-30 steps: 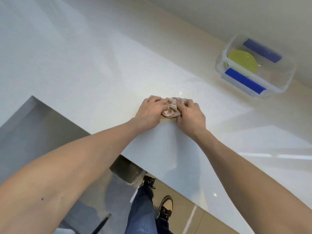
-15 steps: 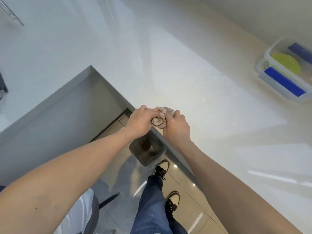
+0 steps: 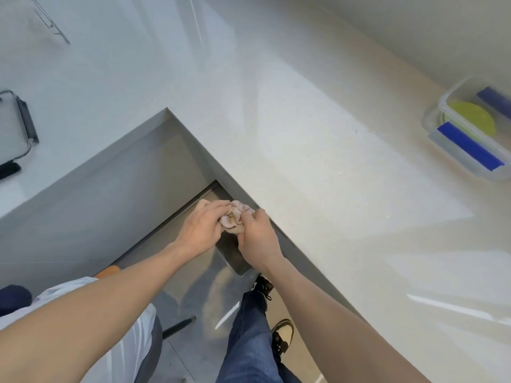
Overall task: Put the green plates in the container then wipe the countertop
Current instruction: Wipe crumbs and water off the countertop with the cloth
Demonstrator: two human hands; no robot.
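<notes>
- Off the near edge of the counter [image 3: 318, 167], over the floor: both hands bunch a pinkish cloth [image 3: 235, 220] between them, above a small bin [image 3: 235, 258] that stands below.
- Left hand [image 3: 201, 230]: fingers curled together over the cloth's left side, clamped on it.
- Right hand [image 3: 257, 236]: fingers closed on the cloth's right side, knuckles just beside the counter edge.
- Container [image 3: 470, 134] sits far right on the counter, lid off, blue clips showing; a green plate [image 3: 472, 118] lies inside. How many plates are stacked there, cannot tell.
- No green plate shows loose on the counter, so the plate step looks done.
- Step in hand, by judgement: the wiping phase, with the cloth held off the surface, possibly being wrung or shaken over the bin.
- Next move likely calls for either releasing the cloth or carrying it back up onto the counter, flattened under one palm, for any stretch not yet wiped.
- A dark-framed tray [image 3: 19, 128] lies far left, well apart.
</notes>
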